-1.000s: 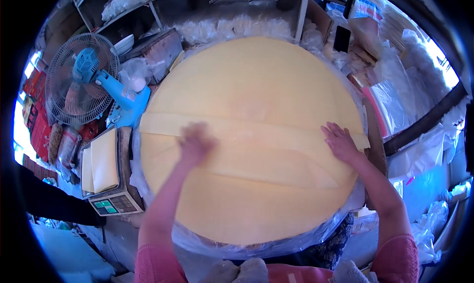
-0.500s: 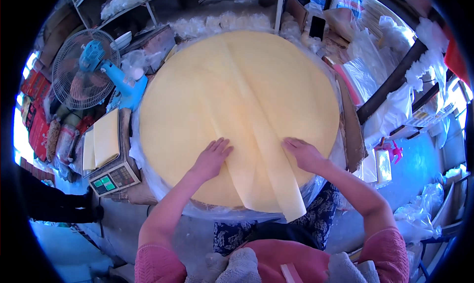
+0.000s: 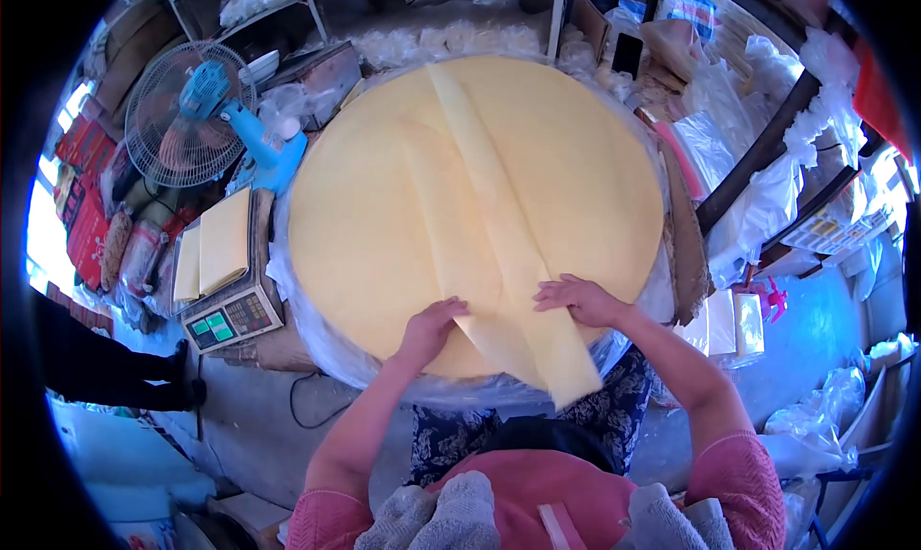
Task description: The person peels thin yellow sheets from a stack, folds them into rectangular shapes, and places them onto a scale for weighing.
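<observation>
A big round stack of thin, pale yellow sheets (image 3: 355, 195) lies before me. On it, the top sheet is folded inward from both sides into a long strip (image 3: 494, 214); its near end (image 3: 566, 373) hangs over the front rim. My left hand (image 3: 432, 334) is closed at the strip's left edge, fingertips pinching the sheet there, with a slanted crease beside them. My right hand (image 3: 583, 301) lies palm down on the right side of the strip, fingers spread and stretched toward the middle. It holds nothing.
On the left stands a scale (image 3: 230, 310) with folded yellow sheets (image 3: 223, 243) on it. Behind it is a blue fan (image 3: 206, 90). A person's dark-trousered legs (image 3: 106, 358) are at far left. Plastic bags (image 3: 710, 147) and a phone (image 3: 626, 54) lie at right.
Both hands have slid a little toward me and closer to the strip. The strip's near left part has shifted inward and creased at my left hand. The view has moved slightly.
</observation>
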`<move>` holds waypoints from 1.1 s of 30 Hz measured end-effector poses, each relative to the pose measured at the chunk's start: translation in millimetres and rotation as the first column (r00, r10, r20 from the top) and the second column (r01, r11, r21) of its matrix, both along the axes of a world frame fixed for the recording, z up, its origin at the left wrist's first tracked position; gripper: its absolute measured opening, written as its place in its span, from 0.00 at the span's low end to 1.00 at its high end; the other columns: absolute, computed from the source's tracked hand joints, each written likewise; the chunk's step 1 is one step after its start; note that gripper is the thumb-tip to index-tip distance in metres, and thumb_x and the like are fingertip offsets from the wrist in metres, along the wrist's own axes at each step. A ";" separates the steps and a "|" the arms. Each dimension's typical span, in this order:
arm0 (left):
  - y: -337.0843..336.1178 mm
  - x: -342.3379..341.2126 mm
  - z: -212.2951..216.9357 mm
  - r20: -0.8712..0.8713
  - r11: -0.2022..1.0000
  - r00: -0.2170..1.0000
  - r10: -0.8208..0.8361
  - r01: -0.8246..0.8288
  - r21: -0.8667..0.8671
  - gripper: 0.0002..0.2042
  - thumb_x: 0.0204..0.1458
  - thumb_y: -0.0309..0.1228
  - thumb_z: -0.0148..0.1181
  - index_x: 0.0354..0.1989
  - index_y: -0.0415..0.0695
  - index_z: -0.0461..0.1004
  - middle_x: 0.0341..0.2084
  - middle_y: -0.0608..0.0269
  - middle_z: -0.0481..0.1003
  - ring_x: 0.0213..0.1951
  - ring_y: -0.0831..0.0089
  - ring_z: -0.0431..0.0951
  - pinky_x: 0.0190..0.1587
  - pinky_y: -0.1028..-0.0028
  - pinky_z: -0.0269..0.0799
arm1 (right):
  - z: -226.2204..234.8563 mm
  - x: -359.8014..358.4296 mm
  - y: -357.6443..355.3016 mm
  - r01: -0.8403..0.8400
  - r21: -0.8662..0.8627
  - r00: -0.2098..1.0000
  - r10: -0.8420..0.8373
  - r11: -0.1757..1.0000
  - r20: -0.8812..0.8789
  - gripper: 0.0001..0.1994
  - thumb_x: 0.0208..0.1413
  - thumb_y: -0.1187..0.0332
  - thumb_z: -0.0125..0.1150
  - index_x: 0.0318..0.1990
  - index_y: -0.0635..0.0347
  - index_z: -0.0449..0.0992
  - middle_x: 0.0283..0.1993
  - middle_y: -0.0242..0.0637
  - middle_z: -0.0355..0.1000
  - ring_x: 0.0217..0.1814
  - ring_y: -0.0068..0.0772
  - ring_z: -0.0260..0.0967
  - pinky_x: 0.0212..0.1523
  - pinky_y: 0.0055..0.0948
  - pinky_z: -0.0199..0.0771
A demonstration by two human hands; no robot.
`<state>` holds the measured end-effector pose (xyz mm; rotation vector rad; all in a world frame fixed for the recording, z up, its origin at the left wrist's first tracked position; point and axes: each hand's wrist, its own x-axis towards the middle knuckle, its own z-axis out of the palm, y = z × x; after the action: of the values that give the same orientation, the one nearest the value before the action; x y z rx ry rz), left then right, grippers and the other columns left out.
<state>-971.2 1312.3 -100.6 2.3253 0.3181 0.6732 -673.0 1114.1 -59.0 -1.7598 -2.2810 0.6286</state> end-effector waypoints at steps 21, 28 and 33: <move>-18.0 18.0 -21.0 -0.350 0.687 0.799 0.489 -0.600 -0.410 0.12 0.51 0.36 0.63 0.29 0.39 0.72 0.21 0.56 0.75 0.26 0.61 0.75 0.32 0.64 0.70 | -30.5 -58.8 72.2 0.948 0.114 0.317 -0.896 0.296 -0.311 0.24 0.60 0.52 0.56 0.54 0.63 0.71 0.44 0.53 0.76 0.47 0.54 0.74 0.50 0.46 0.72; -17.3 16.1 -26.7 -0.335 0.676 0.819 0.467 -0.574 -0.462 0.11 0.50 0.34 0.64 0.29 0.38 0.72 0.18 0.60 0.73 0.21 0.69 0.72 0.27 0.69 0.68 | -27.6 -43.6 86.1 0.941 -0.038 0.325 -0.931 0.335 -0.167 0.15 0.63 0.57 0.52 0.41 0.63 0.71 0.36 0.51 0.76 0.43 0.54 0.73 0.45 0.49 0.71; -25.6 21.1 -7.0 -0.301 0.593 0.825 0.479 -0.557 -0.582 0.10 0.49 0.33 0.64 0.30 0.38 0.74 0.18 0.63 0.74 0.19 0.74 0.71 0.25 0.71 0.67 | -48.6 -43.9 90.5 0.913 0.211 0.366 -0.930 0.349 -0.045 0.13 0.65 0.58 0.48 0.43 0.59 0.67 0.39 0.47 0.74 0.37 0.48 0.77 0.35 0.42 0.79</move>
<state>-950.1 1286.7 -107.6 1.5679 1.1397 0.5663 -716.9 1204.7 -107.6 -2.5335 -0.8909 0.0502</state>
